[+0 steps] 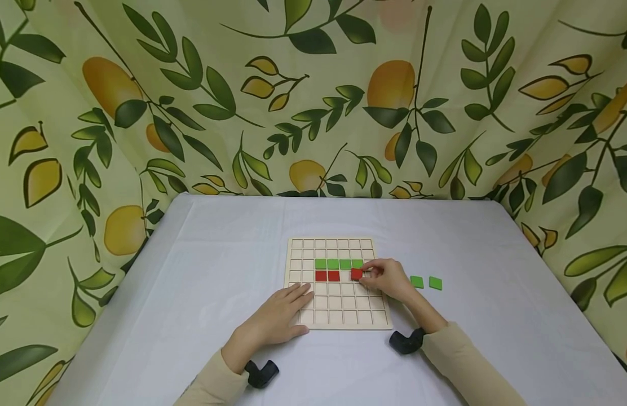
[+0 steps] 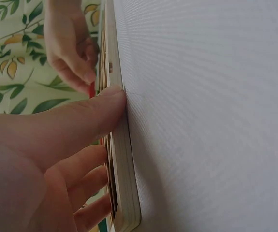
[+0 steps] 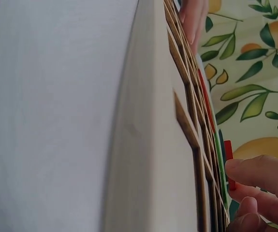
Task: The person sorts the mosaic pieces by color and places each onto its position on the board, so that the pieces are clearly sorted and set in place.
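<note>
A light wooden board (image 1: 349,319) divided into square cells lies on the table. A row of green square tiles (image 1: 332,264) fills several of its cells, and two red tiles (image 1: 327,276) sit in the row just below. My right hand (image 1: 389,278) pinches another red tile (image 1: 356,274) between thumb and fingers over the board, right of the two red ones. In the right wrist view that red tile (image 3: 229,164) stands tilted, above the board's surface. My left hand (image 1: 278,316) rests with fairly straight fingers on the board's lower left part, its thumb at the near edge.
Two loose green tiles (image 1: 426,282) lie on the white tablecloth (image 1: 217,242) to the right of the board. Black wrist devices (image 1: 261,374) sit beside both wrists. A leaf-and-fruit patterned curtain (image 1: 313,113) hangs behind and at both sides of the table.
</note>
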A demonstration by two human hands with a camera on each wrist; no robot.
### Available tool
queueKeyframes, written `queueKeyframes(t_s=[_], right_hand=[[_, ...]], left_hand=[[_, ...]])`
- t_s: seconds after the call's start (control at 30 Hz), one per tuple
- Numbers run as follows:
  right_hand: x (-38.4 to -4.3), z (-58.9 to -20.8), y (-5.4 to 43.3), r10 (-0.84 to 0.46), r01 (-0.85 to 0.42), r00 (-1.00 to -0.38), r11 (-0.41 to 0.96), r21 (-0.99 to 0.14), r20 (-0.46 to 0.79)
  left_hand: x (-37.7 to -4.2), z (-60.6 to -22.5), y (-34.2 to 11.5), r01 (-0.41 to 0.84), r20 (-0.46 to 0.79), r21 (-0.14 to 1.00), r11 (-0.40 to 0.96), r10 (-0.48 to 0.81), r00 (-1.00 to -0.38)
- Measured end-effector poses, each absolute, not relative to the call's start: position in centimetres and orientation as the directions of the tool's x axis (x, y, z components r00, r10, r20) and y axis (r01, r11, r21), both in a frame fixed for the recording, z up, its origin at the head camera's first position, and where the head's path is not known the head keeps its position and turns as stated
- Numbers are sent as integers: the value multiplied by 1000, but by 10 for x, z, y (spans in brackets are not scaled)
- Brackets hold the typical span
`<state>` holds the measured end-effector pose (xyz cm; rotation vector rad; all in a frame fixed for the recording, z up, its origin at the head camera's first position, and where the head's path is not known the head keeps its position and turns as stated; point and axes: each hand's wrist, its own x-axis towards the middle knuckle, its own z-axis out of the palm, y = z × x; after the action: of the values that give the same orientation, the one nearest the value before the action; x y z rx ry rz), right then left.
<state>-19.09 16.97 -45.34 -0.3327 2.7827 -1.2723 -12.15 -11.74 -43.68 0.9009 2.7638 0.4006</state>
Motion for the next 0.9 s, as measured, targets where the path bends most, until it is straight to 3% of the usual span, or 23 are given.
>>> queueKeyframes(t_s=[0.9], right_hand=[[-196,-456,154,-293,-221,-955,634,-741,34]], left_hand=[[-121,-435,-118,542,-114,325,775,601,-791]])
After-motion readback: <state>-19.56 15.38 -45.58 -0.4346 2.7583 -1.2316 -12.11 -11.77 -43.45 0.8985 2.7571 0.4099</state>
